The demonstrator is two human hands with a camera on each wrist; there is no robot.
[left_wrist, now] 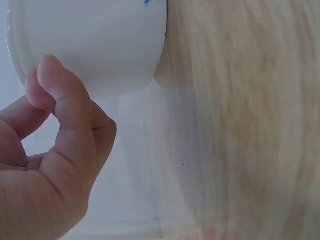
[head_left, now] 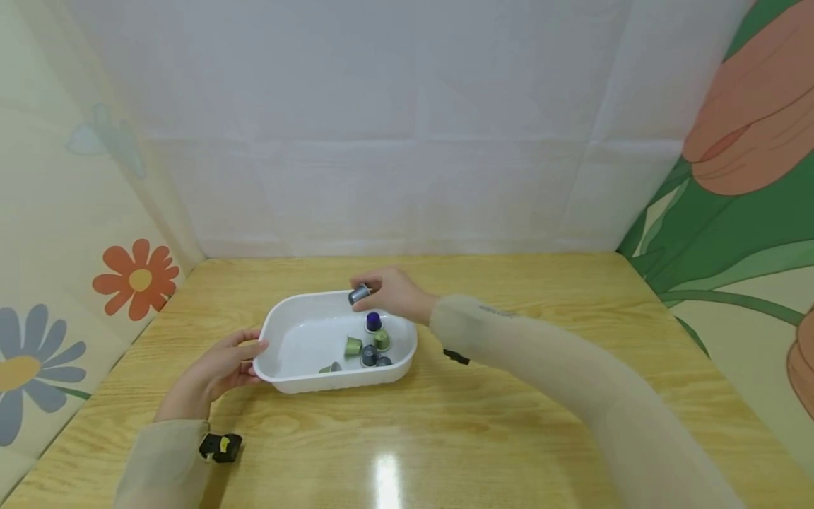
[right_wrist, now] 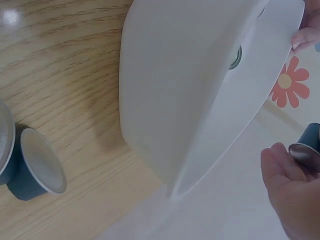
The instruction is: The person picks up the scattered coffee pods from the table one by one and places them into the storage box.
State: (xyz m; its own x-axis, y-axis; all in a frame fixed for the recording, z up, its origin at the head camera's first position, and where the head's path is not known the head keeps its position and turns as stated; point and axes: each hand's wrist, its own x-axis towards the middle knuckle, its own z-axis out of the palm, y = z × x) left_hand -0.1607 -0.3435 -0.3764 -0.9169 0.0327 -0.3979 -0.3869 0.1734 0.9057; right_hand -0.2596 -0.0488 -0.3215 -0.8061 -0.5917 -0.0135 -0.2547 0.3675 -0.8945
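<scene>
Between the thumb and fingers of my right hand [head_left: 397, 293], a grey-blue coffee capsule [head_left: 359, 294] is pinched over the far rim of a white tray [head_left: 295, 341]. The right wrist view shows the same capsule [right_wrist: 307, 145] with its flat lid toward the camera. My left hand [head_left: 224, 362] grips the tray's left end, thumb at the rim and fingers against the outer wall. In the tray's right half lie a dark purple capsule [head_left: 373, 322], green capsules [head_left: 353, 346] and dark grey capsules [head_left: 369, 355]. One more green capsule [head_left: 331, 368] is partly hidden by the near wall.
Two blue-grey capsules [right_wrist: 42, 165] sit on the wooden table [right_wrist: 75, 75] to the right of the tray, hidden from the head view by my right arm. A white cloth backdrop [head_left: 407, 177] closes off the back, with flower-printed panels [head_left: 140, 279] at both sides.
</scene>
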